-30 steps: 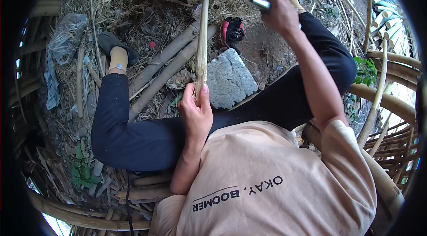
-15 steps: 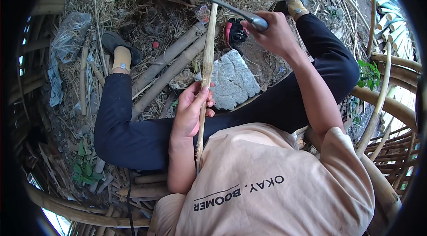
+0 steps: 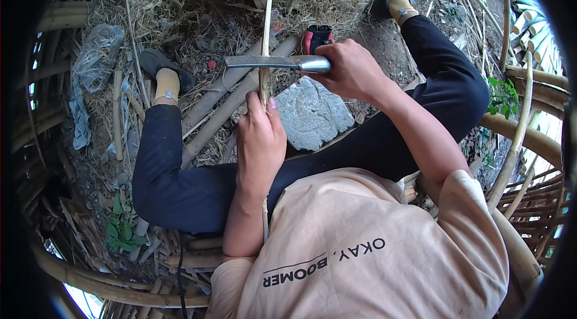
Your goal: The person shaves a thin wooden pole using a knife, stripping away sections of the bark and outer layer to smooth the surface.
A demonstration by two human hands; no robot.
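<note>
Straw-littered ground lies under the seated person, whose left hand (image 3: 259,141) grips an upright bamboo strip (image 3: 268,24) running away from the body, while the right hand (image 3: 351,69) clasps a knife (image 3: 270,61) laid crosswise against it, just above the left hand's fingers.

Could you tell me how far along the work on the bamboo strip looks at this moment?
Done: the left hand grips the thin bamboo strip upright, and the right hand has the knife laid across it, just above the left fingers. In hand: the blade meets the strip there. Left: nearly all the strip above the blade shows no cut I can make out; thicker bamboo poles lie on the ground.
</note>
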